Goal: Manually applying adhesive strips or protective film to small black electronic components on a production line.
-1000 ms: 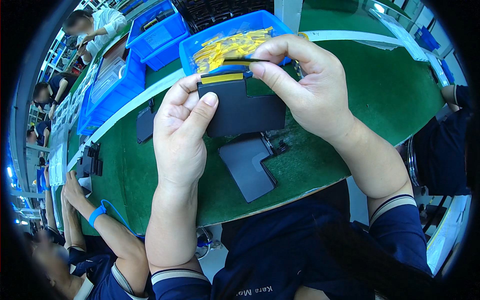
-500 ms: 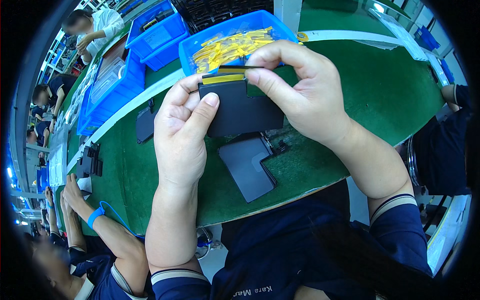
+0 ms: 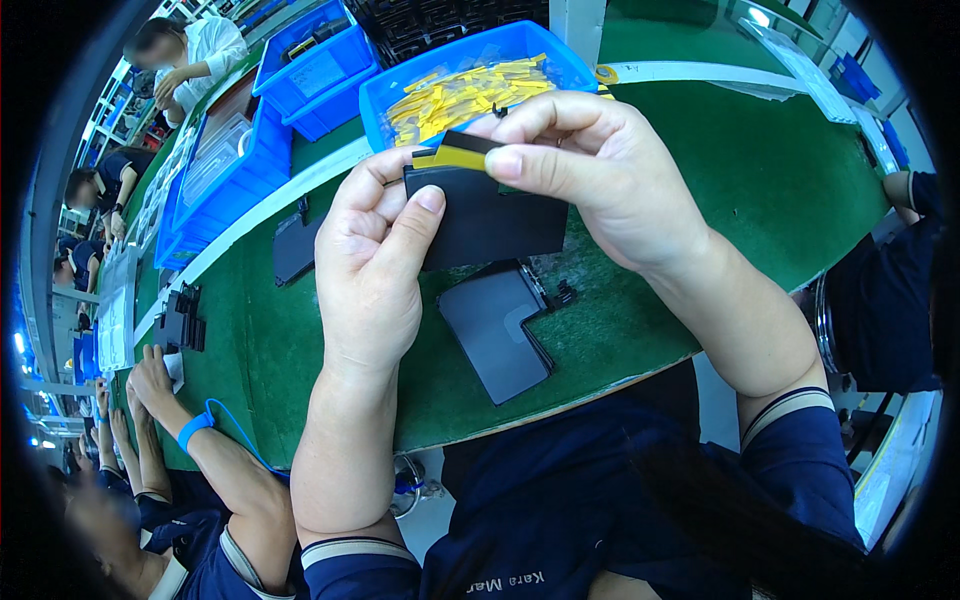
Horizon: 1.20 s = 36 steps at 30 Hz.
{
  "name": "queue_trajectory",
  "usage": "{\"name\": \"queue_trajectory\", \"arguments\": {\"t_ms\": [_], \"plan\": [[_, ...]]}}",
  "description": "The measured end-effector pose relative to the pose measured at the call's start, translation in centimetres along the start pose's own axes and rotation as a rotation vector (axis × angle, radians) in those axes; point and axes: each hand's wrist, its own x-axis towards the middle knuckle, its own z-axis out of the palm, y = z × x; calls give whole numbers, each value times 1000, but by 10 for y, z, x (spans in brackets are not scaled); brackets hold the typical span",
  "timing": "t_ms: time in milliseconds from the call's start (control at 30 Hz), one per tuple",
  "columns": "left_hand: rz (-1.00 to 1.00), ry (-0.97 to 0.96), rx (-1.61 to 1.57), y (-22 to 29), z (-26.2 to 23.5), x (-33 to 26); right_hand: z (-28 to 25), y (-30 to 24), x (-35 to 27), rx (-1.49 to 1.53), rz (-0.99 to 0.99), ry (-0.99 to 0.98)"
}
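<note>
My left hand (image 3: 375, 250) grips a flat black L-shaped pack (image 3: 490, 225) by its left end, thumb on the face. Pinched between thumb and fingers of my right hand (image 3: 620, 190) is the right end of a black and yellow strip (image 3: 460, 152). The strip lies along the pack's far edge, its right part tilted up with the yellow side toward me. Below the pack, a stack of similar flat black L-shaped packs (image 3: 490, 335) rests on the green table, with small dark connectors at its side.
A blue bin (image 3: 372, 105) full of yellow strips (image 3: 440, 105) stands beyond my hands. More blue bins (image 3: 225, 190) are at the left. Another black pack (image 3: 293, 250) and a dark cluster of parts (image 3: 180, 322) lie on the green table (image 3: 660, 310). A co-worker's arm (image 3: 225, 455) reaches in at lower left.
My right hand has shifted slightly down and turned, tilting the strip so more of its black and yellow faces show. The pack has moved a little with my left hand.
</note>
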Motion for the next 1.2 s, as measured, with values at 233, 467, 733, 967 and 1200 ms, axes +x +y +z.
{"name": "queue_trajectory", "arguments": {"t_ms": [233,467,733,967,1200], "plan": [[9,7,-16,3,-3,2,-1,-1,-2,-275,-159,86],[-24,25,-51,3,-1,2,-2,4,1,-562,-457,208],[-21,18,-32,3,1,0,-4,2,1,-742,-514,123],[-11,30,4,4,0,1,-3,2,3,-772,-579,168],[-4,25,-10,2,0,1,-1,4,1,-705,-489,134]]}}
